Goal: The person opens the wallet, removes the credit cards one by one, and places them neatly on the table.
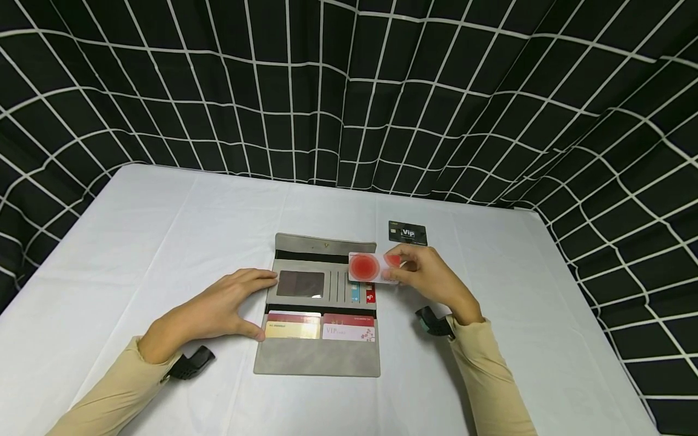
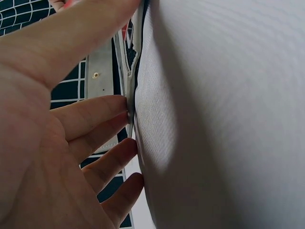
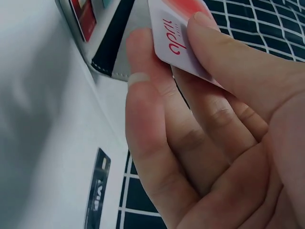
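An unfolded grey wallet (image 1: 316, 357) lies on the white table, with several cards in its slots. My right hand (image 1: 428, 274) pinches a white card with red circles (image 1: 363, 267) between thumb and fingers, over the wallet's upper right part. In the right wrist view, red lettering shows on that card (image 3: 171, 36). My left hand (image 1: 215, 307) rests at the wallet's left edge, thumb and fingers spread and touching it. From the left wrist view, the fingertips (image 2: 126, 148) meet that edge. A clear window (image 1: 301, 284) is on the wallet's left side.
Beyond my right hand, a black VIP card (image 1: 408, 233) lies flat on the white table (image 1: 191, 230). A black curtain with a white grid (image 1: 305, 91) hangs behind the table and along its sides. Each wrist carries a small black camera (image 1: 192, 363).
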The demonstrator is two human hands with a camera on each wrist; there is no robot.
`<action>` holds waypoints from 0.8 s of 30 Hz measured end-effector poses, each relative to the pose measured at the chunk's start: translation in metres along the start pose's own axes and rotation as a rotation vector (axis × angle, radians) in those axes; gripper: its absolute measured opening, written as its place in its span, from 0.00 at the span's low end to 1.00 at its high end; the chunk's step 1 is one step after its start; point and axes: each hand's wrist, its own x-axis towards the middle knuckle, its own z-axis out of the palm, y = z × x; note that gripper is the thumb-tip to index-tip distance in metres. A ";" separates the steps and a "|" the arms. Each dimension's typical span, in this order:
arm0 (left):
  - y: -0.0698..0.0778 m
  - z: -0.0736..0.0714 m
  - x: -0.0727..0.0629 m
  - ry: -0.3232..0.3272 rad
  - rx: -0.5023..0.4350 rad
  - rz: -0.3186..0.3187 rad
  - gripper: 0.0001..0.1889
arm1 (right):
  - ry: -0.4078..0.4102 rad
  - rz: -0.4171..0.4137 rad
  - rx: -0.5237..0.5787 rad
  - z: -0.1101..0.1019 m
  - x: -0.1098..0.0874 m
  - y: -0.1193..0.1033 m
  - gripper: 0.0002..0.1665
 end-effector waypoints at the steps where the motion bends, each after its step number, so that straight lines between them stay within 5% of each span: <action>1: 0.000 0.000 0.000 -0.001 0.000 -0.001 0.52 | 0.006 0.008 -0.001 -0.001 0.000 0.000 0.17; 10: 0.001 -0.001 0.000 -0.003 -0.005 0.000 0.52 | 0.035 0.060 0.035 -0.014 -0.003 0.004 0.20; 24: 0.001 0.000 0.000 0.005 -0.007 0.006 0.52 | 0.096 0.068 0.074 -0.027 -0.006 0.013 0.12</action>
